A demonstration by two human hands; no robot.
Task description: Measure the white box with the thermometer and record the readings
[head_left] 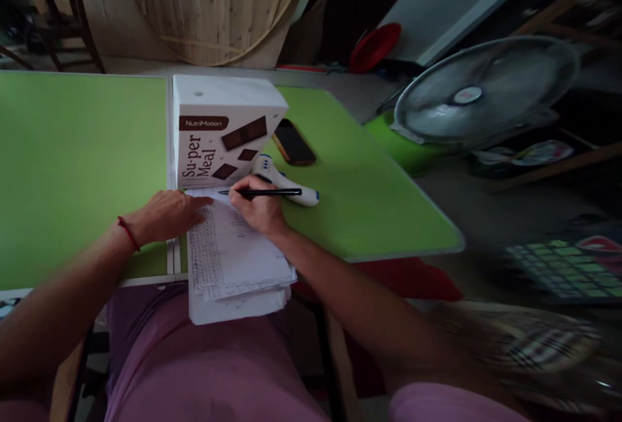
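A black pen [272, 192] is gripped in my right hand [260, 205], its tip touching the upper part of a stack of papers [240, 247]. Rows of small handwriting run down the sheets, too small to read. My left hand [177, 211] lies on the papers' upper left edge, holding nothing, with its index finger stretched toward the pen tip. Just behind both hands stands a white box [228, 133] printed "NutriMotion Su-per Meal". A white and blue handheld thermometer-like device [306, 197] lies right beside my right hand, partly hidden by it.
The green table [78, 169] has a seam near the box, and the papers overhang its front edge. A phone [294, 143] lies right of the box. A large fan [481, 91] stands past the table's right side. A red basin [374, 48] is farther back.
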